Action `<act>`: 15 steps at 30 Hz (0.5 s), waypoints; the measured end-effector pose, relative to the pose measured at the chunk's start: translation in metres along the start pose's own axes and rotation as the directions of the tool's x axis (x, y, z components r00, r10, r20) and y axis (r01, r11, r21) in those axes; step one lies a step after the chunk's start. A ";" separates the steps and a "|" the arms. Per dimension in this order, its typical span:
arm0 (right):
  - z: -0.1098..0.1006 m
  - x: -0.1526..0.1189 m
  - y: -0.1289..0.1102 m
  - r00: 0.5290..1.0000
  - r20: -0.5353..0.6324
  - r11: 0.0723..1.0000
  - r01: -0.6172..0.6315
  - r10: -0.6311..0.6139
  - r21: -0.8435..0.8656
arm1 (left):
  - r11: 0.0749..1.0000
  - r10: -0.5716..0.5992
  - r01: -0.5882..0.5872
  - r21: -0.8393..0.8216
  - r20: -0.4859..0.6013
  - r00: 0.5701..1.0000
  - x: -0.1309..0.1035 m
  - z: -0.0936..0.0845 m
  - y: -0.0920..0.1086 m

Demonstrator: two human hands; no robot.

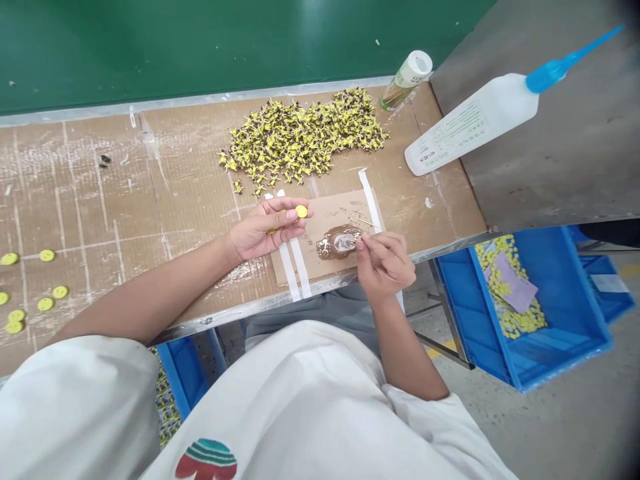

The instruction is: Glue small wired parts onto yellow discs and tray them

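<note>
My left hand (267, 227) pinches a round yellow disc (301, 211) between thumb and fingertips, and a bit of another yellow piece shows under the fingers. My right hand (385, 263) is closed on a thin stick, its tip hidden at the fingertips, beside a wet, glossy glue puddle (327, 245). The puddle lies on a cardboard sheet (320, 210) held by white tape strips. Another thin stick (367, 222) rests on the sheet above my right hand. Behind my hands is a large pile of small yellow and dark figures (300, 137).
A glue bottle (473, 123) with a blue nozzle and a toothpick tub (407, 80) stand at the right rear. Several yellow discs (46, 304) lie at far left. Blue crates (555, 320) are below the table (190, 180); a metal panel (555, 167) borders the right.
</note>
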State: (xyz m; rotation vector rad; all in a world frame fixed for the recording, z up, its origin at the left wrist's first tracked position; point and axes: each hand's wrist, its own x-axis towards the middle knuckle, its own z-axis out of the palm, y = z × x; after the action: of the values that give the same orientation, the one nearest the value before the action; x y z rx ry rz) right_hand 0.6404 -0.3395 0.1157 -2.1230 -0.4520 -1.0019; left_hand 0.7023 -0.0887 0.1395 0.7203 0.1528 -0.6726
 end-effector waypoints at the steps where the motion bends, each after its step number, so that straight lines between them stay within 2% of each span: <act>1: 0.000 0.000 0.000 1.000 0.001 1.000 -0.001 0.001 0.002 | 1.000 0.000 0.000 0.004 -0.007 1.000 0.000 0.000 0.000; 7: 0.000 -0.001 0.000 0.999 -0.008 0.999 -0.034 0.034 -0.005 | 0.999 0.001 0.001 0.032 -0.053 0.999 0.000 0.000 -0.001; 10: -0.001 0.000 -0.005 0.987 -0.060 0.986 -0.143 0.148 0.085 | 0.999 0.005 -0.003 0.040 -0.050 0.999 -0.001 0.001 -0.001; 12: -0.002 0.005 -0.012 0.947 -0.107 0.936 -0.275 0.303 0.219 | 0.999 0.000 0.002 0.053 -0.047 0.999 -0.002 0.002 -0.002; 15: -0.003 0.016 -0.027 0.833 -0.165 0.807 -0.431 0.528 0.404 | 0.997 -0.023 0.024 0.073 -0.020 1.000 -0.003 0.003 -0.003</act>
State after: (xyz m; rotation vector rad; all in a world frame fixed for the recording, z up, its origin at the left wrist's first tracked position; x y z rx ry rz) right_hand 0.6339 -0.3236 0.1417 -1.6213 0.0585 -0.8159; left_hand 0.6980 -0.0905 0.1409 0.7963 0.1553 -0.6963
